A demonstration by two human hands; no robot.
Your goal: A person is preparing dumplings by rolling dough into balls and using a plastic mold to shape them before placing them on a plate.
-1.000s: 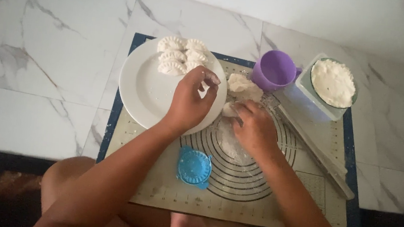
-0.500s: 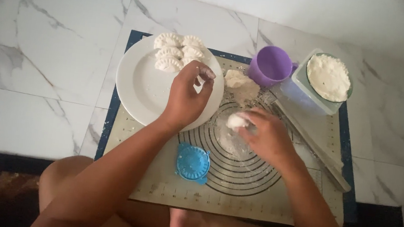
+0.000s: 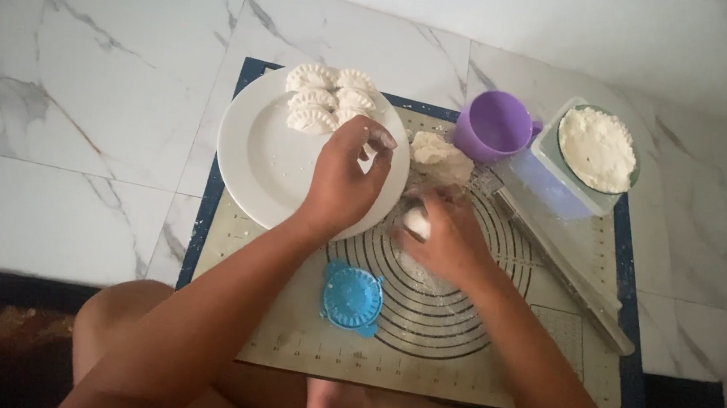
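Just inside the right hand (image 3: 445, 240) grip, a dough ball (image 3: 416, 223).

1. The left hand (image 3: 343, 179) hovers over the white plate (image 3: 252, 152), fingers curled, holding nothing that can be made out.
2. Five crimped dumplings (image 3: 328, 99) lie at the plate's far edge.
3. The right hand (image 3: 446, 235) grips a small piece of dough (image 3: 416, 223) above the ringed pastry mat (image 3: 492, 352).
4. A larger dough lump (image 3: 439, 153) sits on the mat just beyond the right hand.
5. A blue dumpling press (image 3: 352, 298) lies closed on the mat, near the forearms.
6. A purple cup (image 3: 493, 126) stands beside a container of white filling (image 3: 597, 149).
7. A rolling pin (image 3: 568, 270) lies diagonally at the mat's right.
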